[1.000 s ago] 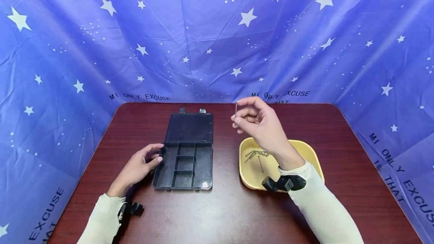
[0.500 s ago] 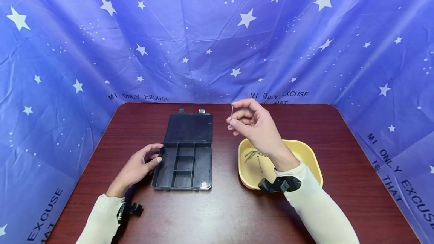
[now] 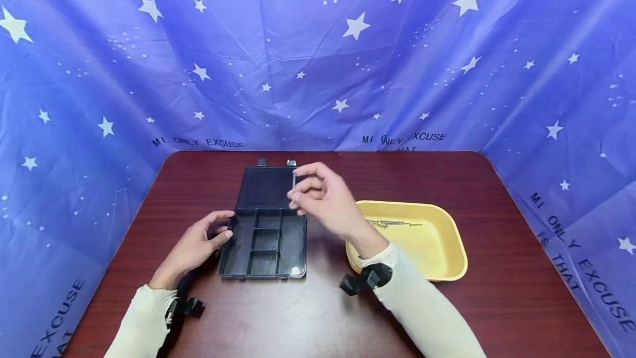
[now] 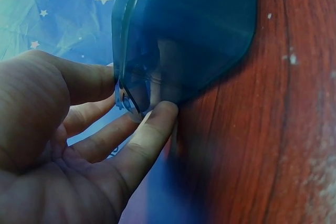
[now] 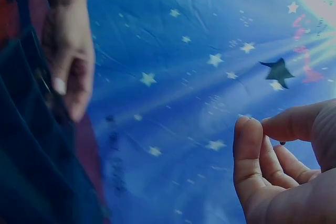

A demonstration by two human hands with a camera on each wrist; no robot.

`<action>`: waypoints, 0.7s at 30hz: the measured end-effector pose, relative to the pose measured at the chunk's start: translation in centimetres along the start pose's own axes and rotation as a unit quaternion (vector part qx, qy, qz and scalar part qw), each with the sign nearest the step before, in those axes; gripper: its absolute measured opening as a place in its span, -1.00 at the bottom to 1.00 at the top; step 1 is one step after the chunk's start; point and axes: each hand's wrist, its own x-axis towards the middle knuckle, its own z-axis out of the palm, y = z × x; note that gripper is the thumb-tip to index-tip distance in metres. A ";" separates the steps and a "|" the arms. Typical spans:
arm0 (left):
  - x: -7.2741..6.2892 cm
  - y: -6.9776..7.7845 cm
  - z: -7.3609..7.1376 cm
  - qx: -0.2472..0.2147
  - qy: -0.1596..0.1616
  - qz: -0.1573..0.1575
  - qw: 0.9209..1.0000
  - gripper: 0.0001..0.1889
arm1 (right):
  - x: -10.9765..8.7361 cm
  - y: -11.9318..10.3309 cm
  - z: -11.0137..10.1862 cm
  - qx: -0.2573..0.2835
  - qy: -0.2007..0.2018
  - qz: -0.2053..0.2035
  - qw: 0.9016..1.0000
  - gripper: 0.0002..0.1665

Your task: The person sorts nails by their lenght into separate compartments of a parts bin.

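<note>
In the head view my right hand (image 3: 325, 200) pinches a thin metal nail (image 3: 294, 181) upright between thumb and forefinger, in front of the raised lid of a black compartment box (image 3: 293, 239). The right wrist view shows these fingers (image 5: 248, 145) meeting at the tips, with the nail mostly hidden between them. My left hand (image 3: 199, 245) holds the box by its left edge near the hinge. In the left wrist view its thumb and fingers lie around the dark translucent box corner (image 4: 205, 30). The box's visible compartments hold nothing.
A yellow tray (image 3: 454, 247) stands at the right with several nails (image 3: 392, 222) lying toward its back left, partly behind my right forearm. The dark red tabletop (image 3: 308, 325) ends before a blue star-printed curtain (image 3: 318, 59). Cameras sit on both wrists.
My right hand has moved left with the nail, from above the yellow tray to the box's lid. More of the tray shows. My left hand keeps its place on the box.
</note>
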 end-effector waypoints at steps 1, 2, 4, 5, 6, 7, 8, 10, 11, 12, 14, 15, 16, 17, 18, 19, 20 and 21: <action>0.0 0.0 0.0 0.001 0.000 0.001 1.000 -0.49 | 0.1 0.5 0.7 0.004 -0.005 0.009 1.000 -0.47; -0.1 0.0 -0.1 0.000 0.000 0.001 1.000 -0.49 | 0.2 1.1 1.5 0.010 -0.010 0.021 1.000 -0.47; -0.1 0.0 -0.1 -0.004 0.000 0.005 1.000 -0.50 | 0.4 2.4 2.9 0.021 -0.019 0.040 0.999 -0.47; 0.0 0.0 -0.1 -0.006 0.000 0.008 1.000 -0.50 | 0.5 3.1 3.5 0.022 -0.024 0.048 0.998 -0.47; 0.0 0.0 -0.1 -0.007 0.000 0.009 1.000 -0.50 | 0.6 3.7 4.2 0.024 -0.027 0.057 0.998 -0.46; 0.0 0.1 -0.1 -0.007 0.000 0.010 1.000 -0.50 | 0.7 4.4 4.8 0.025 -0.029 0.065 0.997 -0.46; 0.0 0.1 -0.1 -0.008 0.000 0.009 1.000 -0.50 | 0.8 5.0 5.4 0.025 -0.032 0.074 0.996 -0.46; 0.0 0.1 -0.1 -0.011 -0.001 0.004 1.000 -0.50 | 1.0 6.3 6.6 0.030 -0.035 0.092 0.995 -0.45; 0.0 0.0 -0.1 -0.010 -0.001 0.003 1.000 -0.50 | 1.1 6.9 7.1 0.033 -0.035 0.101 0.994 -0.45; 0.0 0.0 -0.2 -0.009 -0.001 0.001 1.000 -0.50 | 1.2 7.6 7.6 0.037 -0.035 0.109 0.993 -0.45; -0.1 -0.2 -0.2 -0.015 -0.001 -0.001 1.000 -0.50 | 1.4 8.7 8.5 0.037 -0.034 0.124 0.991 -0.46; -0.1 -0.2 -0.2 -0.017 -0.002 -0.001 1.000 -0.49 | 1.5 9.2 8.9 0.037 -0.033 0.130 0.990 -0.47; -0.1 -0.3 -0.2 -0.020 -0.002 0.000 1.000 -0.49 | 1.6 9.6 9.2 0.036 -0.030 0.135 0.990 -0.49; -0.1 -0.4 -0.2 -0.021 -0.003 0.000 1.000 -0.49 | 1.6 10.0 9.5 0.034 -0.028 0.141 0.989 -0.50; -0.1 -0.5 -0.2 -0.026 -0.005 -0.001 1.000 -0.49 | 1.7 10.4 9.7 0.031 -0.024 0.146 0.989 -0.51; -0.1 -0.5 -0.1 -0.030 -0.007 -0.002 1.000 -0.49 | 1.7 10.6 9.8 0.029 -0.018 0.151 0.988 -0.51; -0.1 -0.6 -0.1 -0.032 -0.007 -0.003 0.999 -0.49 | 1.7 10.8 9.9 0.030 -0.011 0.156 0.987 -0.51; -0.1 -0.6 -0.1 -0.032 -0.008 -0.002 0.999 -0.49 | 1.7 11.0 9.9 0.030 -0.004 0.160 0.987 -0.51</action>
